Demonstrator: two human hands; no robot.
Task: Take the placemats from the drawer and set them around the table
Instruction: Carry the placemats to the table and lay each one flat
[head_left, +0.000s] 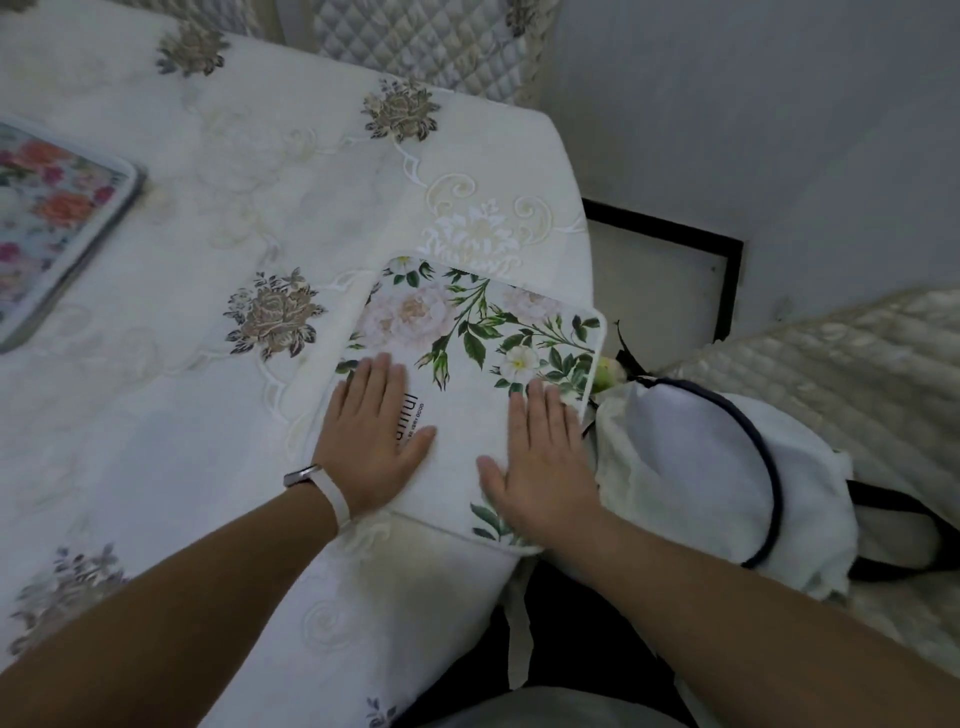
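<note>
Head view.

Item, task piece: floral placemat (467, 364), white with green leaves and pale blooms. It lay flat on the embroidered tablecloth (218, 171) at the table's right edge, turned at an angle to that edge. Its right corner reached the rim or perhaps slightly beyond; the fold of the cloth made this hard to judge.

Hands: left hand (371, 436) and right hand (540, 467) both rested flat on the mat's near half, palms down with fingers straight and together, gripping nothing. A pale wristband (332, 491) sat on the left wrist.

Step judged in hand: seating and smoothing this mat. To do it well, the palms would need to slide outward evenly. The mat should be squared to the table edge and drawn inward so that no corner overhangs.

Containers:
- Flower-printed tray (78, 223), far left on the table and well apart from the mat. A pale round object showed at the frame edge, unidentified.
- White bag (691, 467) with dark trim, on the quilted seat (841, 374) just beside the mat. Its contents were hidden. A small green thing (605, 375) showed at its top.
- The drawer was out of view.
</note>
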